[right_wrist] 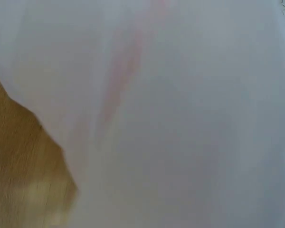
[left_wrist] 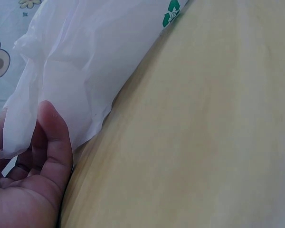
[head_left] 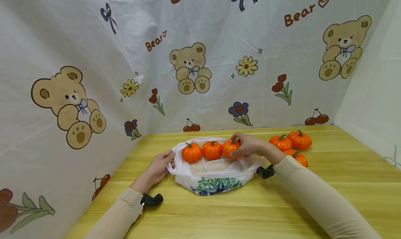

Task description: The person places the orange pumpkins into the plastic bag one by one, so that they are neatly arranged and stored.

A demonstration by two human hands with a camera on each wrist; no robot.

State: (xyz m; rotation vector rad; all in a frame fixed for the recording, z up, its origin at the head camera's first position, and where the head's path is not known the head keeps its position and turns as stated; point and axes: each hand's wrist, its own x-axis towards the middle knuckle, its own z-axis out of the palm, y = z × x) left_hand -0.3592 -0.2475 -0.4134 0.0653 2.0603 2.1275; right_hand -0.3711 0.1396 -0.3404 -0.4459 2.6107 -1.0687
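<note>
1. While the left hand pinches the rim of the white plastic bag at its left edge, the bag's mouth stands open on the wooden table; the left wrist view shows the thumb and curled fingers holding a fold of the thin plastic.
2. The right hand curls its fingers round a small orange pumpkin at the right end of a row in the bag's mouth, gripping it from above and from the right.
3. Two more pumpkins sit in that row: the left pumpkin and the middle pumpkin, touching one another and resting in the opening.
4. Three loose pumpkins lie in a cluster on the table to the right of the bag, just behind the right forearm and apart from the bag.
5. Judging by this, the work looks about half done: three pumpkins are at the bag and three remain outside it.
6. The right wrist view is a blur of white plastic and a corner of table, so it probably shows the bag's side, but it adds nothing sure about the grip.
7. A sheet printed with bears and flowers hangs behind the table.
</note>
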